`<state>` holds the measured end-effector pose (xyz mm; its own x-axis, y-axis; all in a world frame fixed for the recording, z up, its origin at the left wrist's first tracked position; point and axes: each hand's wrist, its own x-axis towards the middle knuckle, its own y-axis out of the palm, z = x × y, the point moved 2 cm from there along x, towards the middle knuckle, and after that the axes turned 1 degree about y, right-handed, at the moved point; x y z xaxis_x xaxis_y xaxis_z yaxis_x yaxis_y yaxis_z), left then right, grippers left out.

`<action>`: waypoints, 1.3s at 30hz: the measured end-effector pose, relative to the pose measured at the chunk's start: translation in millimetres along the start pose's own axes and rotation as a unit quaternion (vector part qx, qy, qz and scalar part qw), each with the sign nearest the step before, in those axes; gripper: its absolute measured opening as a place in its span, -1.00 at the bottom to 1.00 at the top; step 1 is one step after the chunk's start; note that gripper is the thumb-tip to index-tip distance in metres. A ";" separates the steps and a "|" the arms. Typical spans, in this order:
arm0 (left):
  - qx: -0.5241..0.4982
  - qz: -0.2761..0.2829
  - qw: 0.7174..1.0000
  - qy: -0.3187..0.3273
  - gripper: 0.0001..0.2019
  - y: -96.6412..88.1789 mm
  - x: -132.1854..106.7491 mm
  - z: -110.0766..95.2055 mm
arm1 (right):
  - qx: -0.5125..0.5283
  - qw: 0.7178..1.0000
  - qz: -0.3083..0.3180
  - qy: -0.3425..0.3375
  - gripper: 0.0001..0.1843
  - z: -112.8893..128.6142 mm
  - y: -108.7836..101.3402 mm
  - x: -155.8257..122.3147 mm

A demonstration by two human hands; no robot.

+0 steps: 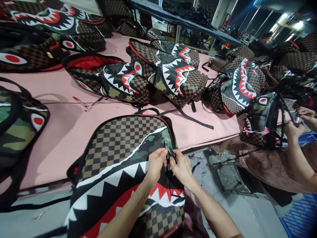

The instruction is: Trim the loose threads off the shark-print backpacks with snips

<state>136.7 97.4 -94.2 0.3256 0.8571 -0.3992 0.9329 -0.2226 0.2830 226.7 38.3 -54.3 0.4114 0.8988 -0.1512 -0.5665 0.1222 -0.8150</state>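
A checkered brown backpack (119, 145) with a shark-mouth print and camouflage patch leans over the near edge of the pink table (61, 132). My left hand (156, 163) pinches the bag's fabric at its right side, fingers closed. My right hand (182, 167) is closed round a small dark tool, likely thread snips (170, 150), whose tip touches the bag's camouflage edge just beside my left fingers.
Several more shark-print backpacks (170, 71) lie across the table and at the left edge (17, 132). A red pen (80, 102) lies on the pink surface. At the right, another person's hands (297, 127) work on a dark bag (262, 122). A blue crate (302, 215) stands on the floor.
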 end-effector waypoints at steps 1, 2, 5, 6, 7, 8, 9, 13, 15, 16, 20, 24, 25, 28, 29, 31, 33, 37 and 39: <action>0.000 0.002 1.000 0.001 -0.75 -0.4 0.0 0.0 | -0.013 1.000 -0.001 0.000 -0.74 0.3 0.7 0.0; 0.000 0.003 1.000 0.001 -0.76 -0.8 0.0 -0.1 | -0.025 1.000 -0.002 0.001 -0.73 0.7 1.3 -0.2; -0.001 0.001 1.000 0.004 -0.76 -1.5 0.1 0.1 | -0.054 0.999 -0.005 0.005 -0.72 2.8 2.3 -1.2; -0.001 0.001 1.000 0.005 -0.76 -1.6 0.1 0.4 | -0.063 0.998 -0.005 0.006 -0.71 3.9 2.2 -1.6; -0.001 0.000 1.000 0.006 -0.76 -1.5 0.1 0.8 | -0.071 0.997 -0.004 0.008 -0.70 5.2 1.7 -2.0; -0.002 -0.001 1.000 0.007 -0.76 -1.4 0.1 1.4 | -0.079 0.997 -0.002 0.010 -0.70 6.5 0.9 -2.3; -0.002 -0.002 1.000 0.008 -0.75 -1.3 0.1 2.0 | -0.086 0.996 0.002 0.013 -0.69 7.8 0.0 -2.4; -0.006 -0.003 1.000 0.011 -0.73 -1.2 -0.7 4.2 | -0.106 0.994 0.017 0.020 -0.68 11.7 -4.6 -2.4; -0.006 -0.005 1.000 0.012 -0.73 -1.3 -1.2 4.6 | -0.104 0.994 0.018 0.021 -0.68 12.5 -5.9 -2.1; -0.006 -0.005 1.000 0.013 -0.72 -1.4 -1.4 4.6 | -0.100 0.995 0.017 0.022 -0.68 12.6 -6.1 -1.9; -0.001 -0.002 1.000 0.012 -0.72 -1.2 -1.8 4.2 | -0.068 0.997 0.001 0.023 -0.68 11.9 -4.5 0.5; 0.005 0.000 1.000 0.017 -0.72 -1.0 -1.3 3.5 | 0.052 0.998 -0.019 -0.002 -0.73 7.2 -2.2 6.1; 0.006 0.000 1.000 0.018 -0.72 -0.9 -1.0 3.3 | 0.105 0.994 -0.026 -0.009 -0.74 4.5 -2.5 7.5; 0.013 0.000 1.000 0.022 -0.72 -0.8 -0.6 3.3 | 0.236 0.970 -0.046 -0.018 -0.72 -7.1 -7.8 9.8; 0.015 -0.002 1.000 0.024 -0.73 -0.8 -0.7 3.3 | 0.254 0.966 -0.046 -0.016 -0.72 -11.3 -10.8 10.0; 0.021 -0.003 0.999 0.026 -0.72 -0.9 -1.0 3.6 | 0.240 0.970 -0.038 -0.020 -0.72 -16.9 -17.6 10.0; 0.027 -0.002 0.999 0.029 -0.72 -1.2 -1.3 4.1 | 0.184 0.981 -0.046 -0.031 -0.73 -17.4 -22.9 11.9; 0.049 0.007 0.998 0.038 -0.73 -1.7 0.6 5.6 | 0.115 0.991 -0.061 -0.039 -0.73 -4.3 -12.6 30.0; 0.071 0.008 0.997 0.043 -0.72 -1.8 2.7 5.8 | 0.100 0.992 -0.061 -0.048 -0.78 2.2 1.1 45.3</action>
<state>136.8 97.4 -100.8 0.3325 0.8879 -0.3179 0.9418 -0.2950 0.1612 243.1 80.0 -60.9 0.4210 0.9071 0.0034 -0.6508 0.3047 -0.6954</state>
